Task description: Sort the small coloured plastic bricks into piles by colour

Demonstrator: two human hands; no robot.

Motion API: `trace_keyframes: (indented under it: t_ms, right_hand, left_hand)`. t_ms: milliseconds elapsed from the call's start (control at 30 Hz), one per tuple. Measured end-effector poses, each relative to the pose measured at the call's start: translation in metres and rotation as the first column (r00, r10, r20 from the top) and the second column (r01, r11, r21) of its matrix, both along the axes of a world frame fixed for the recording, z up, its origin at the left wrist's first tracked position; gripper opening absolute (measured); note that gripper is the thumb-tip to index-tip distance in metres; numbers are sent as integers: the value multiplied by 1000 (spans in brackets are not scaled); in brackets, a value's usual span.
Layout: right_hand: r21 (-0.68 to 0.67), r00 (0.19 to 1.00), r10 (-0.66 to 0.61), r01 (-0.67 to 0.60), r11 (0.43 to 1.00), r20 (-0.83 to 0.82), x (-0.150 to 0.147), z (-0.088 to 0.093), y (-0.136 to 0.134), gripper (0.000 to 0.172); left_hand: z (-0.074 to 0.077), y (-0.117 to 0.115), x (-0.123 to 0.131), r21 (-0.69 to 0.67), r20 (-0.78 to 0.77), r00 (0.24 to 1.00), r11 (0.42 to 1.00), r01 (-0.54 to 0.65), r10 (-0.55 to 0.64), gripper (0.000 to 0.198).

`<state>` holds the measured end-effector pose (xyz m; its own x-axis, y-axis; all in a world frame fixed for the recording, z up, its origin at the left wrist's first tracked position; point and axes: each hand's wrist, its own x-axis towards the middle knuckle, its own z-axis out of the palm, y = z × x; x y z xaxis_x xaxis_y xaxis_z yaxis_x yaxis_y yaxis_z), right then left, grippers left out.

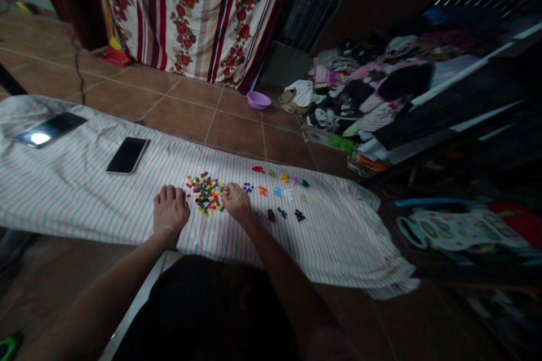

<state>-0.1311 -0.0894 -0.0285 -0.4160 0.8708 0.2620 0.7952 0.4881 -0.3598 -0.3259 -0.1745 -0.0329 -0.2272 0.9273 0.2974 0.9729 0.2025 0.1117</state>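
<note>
A mixed pile of small coloured pieces (206, 194), red, yellow, green, orange and dark ones, is spread on a striped cloth (339, 237). Flat on the cloth just left of the pile rests my left hand (171, 208), holding nothing. At the pile's right edge, the fingers of my right hand (237, 201) are pinched together; a pale speck shows at the tips, too small to name. Beyond that hand, single-colour clusters lie in rough rows, among them red (258, 169), yellow (284, 177), purple (248, 187), orange (262, 190), light blue (277, 192) and black (299, 215).
Left on the cloth lie a dark phone (127, 155) and a shiny dark tablet-like device (51, 129) reflecting a light. Past the far edge, a purple basin (258, 100) sits on the tiled floor near a floral curtain (186, 17). Heaped clothes (359, 84) fill the right background.
</note>
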Motion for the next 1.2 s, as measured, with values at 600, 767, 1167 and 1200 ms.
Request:
trace_keyframes:
  t_ms: [600, 767, 1167, 1200]
  right_hand:
    - [-47, 868, -495, 494, 868, -25, 146, 17, 32, 21]
    - [-34, 788, -609, 613, 789, 91, 189, 16, 40, 25]
    - [-41, 739, -645, 664, 747, 195, 200, 13, 52, 18]
    - [-40, 734, -648, 668, 743, 205, 199, 13, 53, 17]
  left_hand:
    - [-1, 0, 0, 7, -4, 1000, 1000, 0, 0, 27]
    - [1, 0, 1, -10, -16, 1000, 1000, -11, 11, 25]
    - [2, 0, 1, -15, -7, 1000, 1000, -3, 3, 28]
    - [2, 0, 1, -18, -13, 1000, 1000, -4, 4, 27]
